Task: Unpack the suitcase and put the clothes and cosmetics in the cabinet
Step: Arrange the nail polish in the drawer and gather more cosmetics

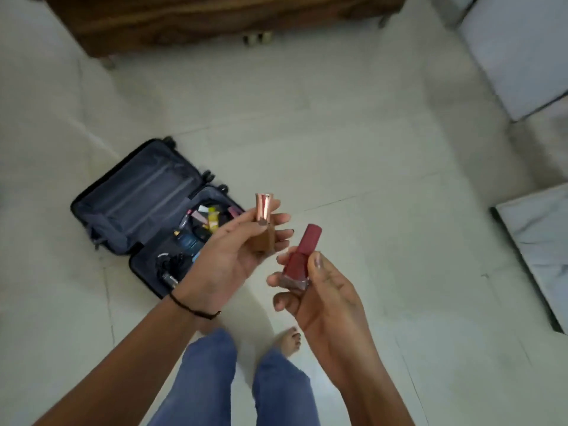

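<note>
Your left hand (pixel 233 256) grips a brown cosmetic bottle with a shiny rose-gold cap (pixel 263 224); your right hand (pixel 313 290) pinches a dark red nail-polish bottle (pixel 299 259) just beside it. The open dark suitcase (pixel 138 198) lies on the pale tiled floor (pixel 353 133) to the left — assorted small cosmetics (pixel 203 224) sit in its near half.

wooden cabinet (pixel 190 23) cut off at top, suitcase (pixel 135 192) contents blurred

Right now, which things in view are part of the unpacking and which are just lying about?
Job:
- red bottle in right hand
- gold-capped bottle in left hand
- open suitcase
- cosmetics left inside it

Lying about:
- wooden furniture
- white furniture
</note>
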